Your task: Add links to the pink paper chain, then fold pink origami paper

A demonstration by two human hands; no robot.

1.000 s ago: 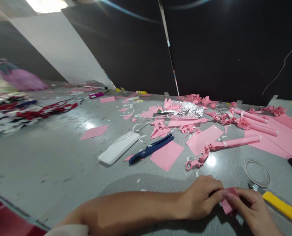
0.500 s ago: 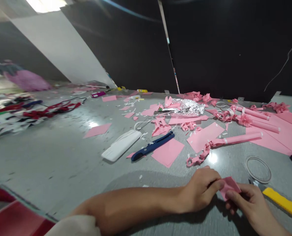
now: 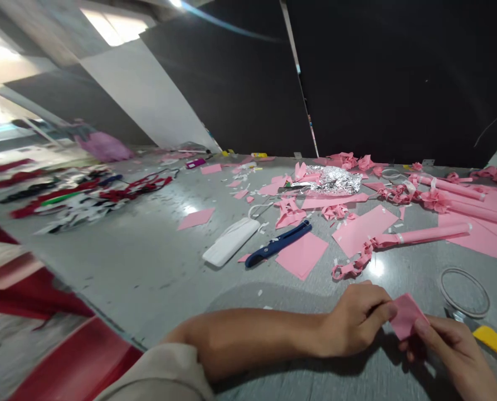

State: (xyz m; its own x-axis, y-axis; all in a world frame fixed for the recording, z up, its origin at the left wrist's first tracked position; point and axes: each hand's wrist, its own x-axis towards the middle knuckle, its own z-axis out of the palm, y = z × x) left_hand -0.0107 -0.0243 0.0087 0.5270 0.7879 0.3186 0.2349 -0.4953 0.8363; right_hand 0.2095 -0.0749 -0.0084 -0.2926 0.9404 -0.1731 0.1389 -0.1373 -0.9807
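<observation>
At the frame's lower right, fingers [image 3: 381, 316] closed, the left hand [image 3: 354, 323] and right hand [image 3: 453, 342] pinched opposite sides of a pink paper square [image 3: 407, 314] (probably light, easily creased); its edges seemed the safest hold.

A pale beige-grey sleeve [image 3: 160, 376] covers the upper part of the left arm, its cloth plain and matte. It looks loose and wide at the opening, with a curved crease or seam running across it short of the edge. Beyond the cuff, the left forearm [image 3: 265, 337] is bare and slim, narrowing to the wrist. The left hand [image 3: 355, 326] and right hand [image 3: 451, 342] are bare too, with slender fingers.
</observation>
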